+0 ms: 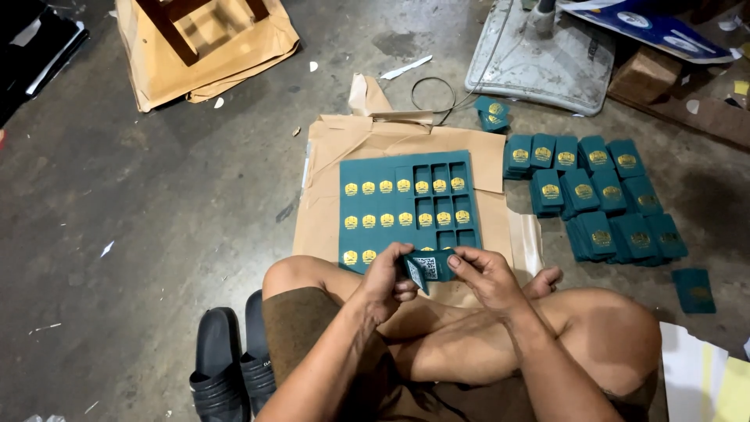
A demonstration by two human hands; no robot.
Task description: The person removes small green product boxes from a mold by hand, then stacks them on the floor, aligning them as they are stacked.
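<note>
You sit cross-legged on the concrete floor [156, 195], and both of your hands meet over your lap, just on your side of the green die-cut sheet [375, 176]. Your left hand [387, 281] and your right hand [484, 273] share one small green card piece [431, 267]. The fingers [402, 291] of your left hand are clamped on its left end, where a flap is bent down. The fingers of your right hand are pinched together on its right end, thumb on top.

The green die-cut sheet lies flat on a sheet of brown paper [332, 227], just beyond your knees. Gold emblems run across it in rows. Its right part shows rectangular holes where pieces are out.

To the right of the sheet, stacks of finished green pieces [594, 195] stand close together in rows, each with a gold emblem on top. One single green piece [694, 291] lies apart, nearer to you than the stacks. Two more small stacks [492, 113] sit just beyond the sheet's far right corner, beside a loop of black cable [426, 86].

Left of the sheet and close to your left leg, a pair of black sandals [230, 359] lies on the floor. Well beyond the sheet, at the far left, a wooden stool's legs [176, 23] rest on a brown paper bag [234, 59].
</note>
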